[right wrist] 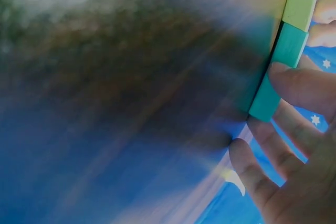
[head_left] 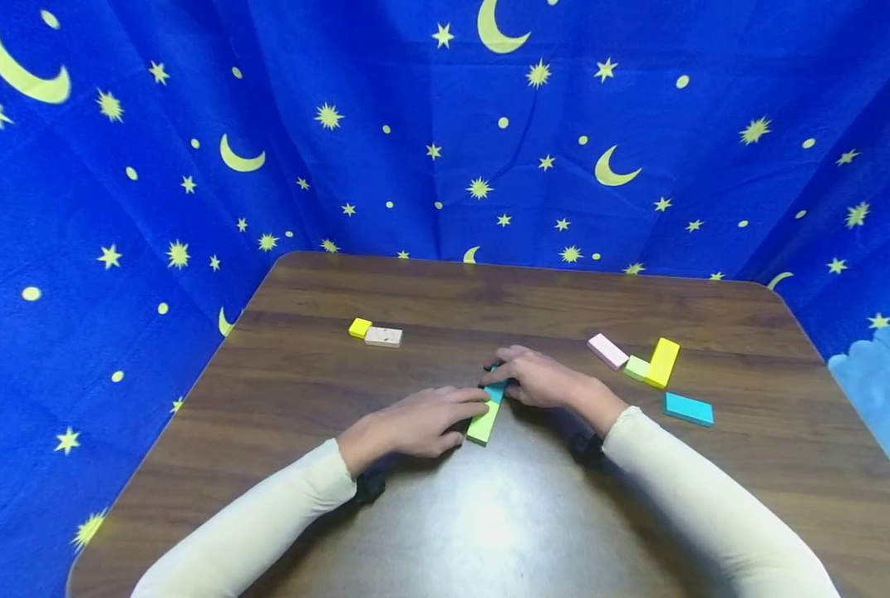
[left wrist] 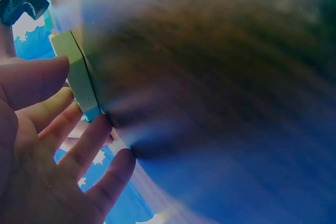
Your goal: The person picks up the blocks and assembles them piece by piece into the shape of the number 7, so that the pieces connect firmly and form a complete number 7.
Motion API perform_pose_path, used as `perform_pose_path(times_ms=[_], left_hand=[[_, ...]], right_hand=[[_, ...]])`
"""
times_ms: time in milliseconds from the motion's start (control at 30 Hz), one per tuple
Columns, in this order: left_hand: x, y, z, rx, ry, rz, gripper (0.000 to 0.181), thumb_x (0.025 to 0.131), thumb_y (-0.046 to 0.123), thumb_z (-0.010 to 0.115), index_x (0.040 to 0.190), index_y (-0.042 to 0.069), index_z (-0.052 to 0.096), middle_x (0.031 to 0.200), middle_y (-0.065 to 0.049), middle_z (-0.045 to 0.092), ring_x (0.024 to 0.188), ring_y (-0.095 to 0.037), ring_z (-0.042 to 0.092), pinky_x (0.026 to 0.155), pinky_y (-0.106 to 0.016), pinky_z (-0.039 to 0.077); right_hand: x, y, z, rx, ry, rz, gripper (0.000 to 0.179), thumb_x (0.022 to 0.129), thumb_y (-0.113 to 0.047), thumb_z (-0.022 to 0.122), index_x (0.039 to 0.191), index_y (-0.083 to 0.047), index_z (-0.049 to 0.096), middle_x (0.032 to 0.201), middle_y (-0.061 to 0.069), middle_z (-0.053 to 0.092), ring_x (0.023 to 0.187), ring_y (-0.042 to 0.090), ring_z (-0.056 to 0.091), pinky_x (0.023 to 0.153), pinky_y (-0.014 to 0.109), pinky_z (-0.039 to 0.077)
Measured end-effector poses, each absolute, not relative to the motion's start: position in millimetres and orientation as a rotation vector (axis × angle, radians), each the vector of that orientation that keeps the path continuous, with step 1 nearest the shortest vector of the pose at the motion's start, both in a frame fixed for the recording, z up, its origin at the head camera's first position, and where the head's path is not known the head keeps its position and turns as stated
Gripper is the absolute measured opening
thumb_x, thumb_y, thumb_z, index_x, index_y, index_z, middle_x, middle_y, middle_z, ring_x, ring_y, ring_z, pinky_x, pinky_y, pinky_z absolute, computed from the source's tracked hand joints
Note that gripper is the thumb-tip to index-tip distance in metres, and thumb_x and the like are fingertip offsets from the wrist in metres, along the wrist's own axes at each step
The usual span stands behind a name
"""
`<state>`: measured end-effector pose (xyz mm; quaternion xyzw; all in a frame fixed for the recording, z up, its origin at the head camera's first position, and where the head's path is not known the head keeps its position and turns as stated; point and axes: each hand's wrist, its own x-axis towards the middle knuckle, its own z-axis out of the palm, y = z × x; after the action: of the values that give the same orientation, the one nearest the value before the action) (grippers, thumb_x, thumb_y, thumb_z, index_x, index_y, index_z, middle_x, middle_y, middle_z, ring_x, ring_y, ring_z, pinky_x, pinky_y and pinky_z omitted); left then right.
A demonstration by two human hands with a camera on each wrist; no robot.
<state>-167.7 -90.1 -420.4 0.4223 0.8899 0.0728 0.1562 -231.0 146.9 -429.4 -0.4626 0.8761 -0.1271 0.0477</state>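
Note:
Two flat blocks lie end to end on the table in the head view, a light green block [head_left: 482, 425] nearer and a teal block [head_left: 496, 390] beyond it. My left hand [head_left: 430, 421] reaches from the left, its fairly straight fingers touching the blocks around their joint. Its thumb [left wrist: 39, 80] is beside the green block in the left wrist view. My right hand [head_left: 542, 376] pinches the teal block, thumb [right wrist: 294, 85] on the near side and fingers across it. The fingers partly cover the teal block in the head view.
Back left on the wooden table [head_left: 302, 465] are a small yellow block [head_left: 360, 328] and a speckled pale block [head_left: 383, 336]. To the right lie a pink block [head_left: 607, 351], a small green block [head_left: 636, 367], a yellow block [head_left: 663, 363] and a blue block [head_left: 688, 409]. A starry blue curtain [head_left: 385, 183] surrounds the table.

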Motion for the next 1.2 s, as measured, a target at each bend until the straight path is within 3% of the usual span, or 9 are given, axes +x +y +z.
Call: perform_pose_path(times_ms=[533, 1000, 1200], left_hand=[[-169.6, -88.8, -422.6, 1.209, 2.549, 0.177, 0.061, 0.101, 0.028, 0.054, 0.157, 0.021, 0.031, 0.168, 0.008, 0.017, 0.148, -0.02, 0.034, 0.114, -0.048, 0.04], [-174.5, -92.5, -418.6, 1.21, 2.496, 0.233, 0.056, 0.1, 0.025, 0.055, 0.154, 0.026, 0.038, 0.166, 0.003, 0.024, 0.147, -0.021, 0.036, 0.118, -0.048, 0.036], [-174.2, -91.4, -418.6, 1.181, 2.509, 0.24, 0.053, 0.101, 0.025, 0.055, 0.152, 0.027, 0.041, 0.165, 0.007, 0.026, 0.146, -0.022, 0.037, 0.116, -0.052, 0.037]], right_hand=[[-230.7, 149.1, -429.8, -1.441, 2.703, -0.397, 0.038, 0.086, -0.005, 0.072, 0.122, -0.018, 0.073, 0.122, 0.012, 0.066, 0.11, 0.029, 0.062, 0.094, 0.043, 0.054], [-230.5, 147.7, -426.2, -1.374, 2.672, -0.426, 0.037, 0.088, -0.005, 0.07, 0.122, -0.018, 0.073, 0.126, 0.013, 0.065, 0.116, 0.031, 0.06, 0.098, 0.047, 0.052], [-230.2, 146.6, -424.9, -1.365, 2.668, -0.422, 0.036, 0.087, -0.005, 0.071, 0.121, -0.018, 0.073, 0.127, 0.013, 0.065, 0.117, 0.032, 0.06, 0.099, 0.048, 0.052]])
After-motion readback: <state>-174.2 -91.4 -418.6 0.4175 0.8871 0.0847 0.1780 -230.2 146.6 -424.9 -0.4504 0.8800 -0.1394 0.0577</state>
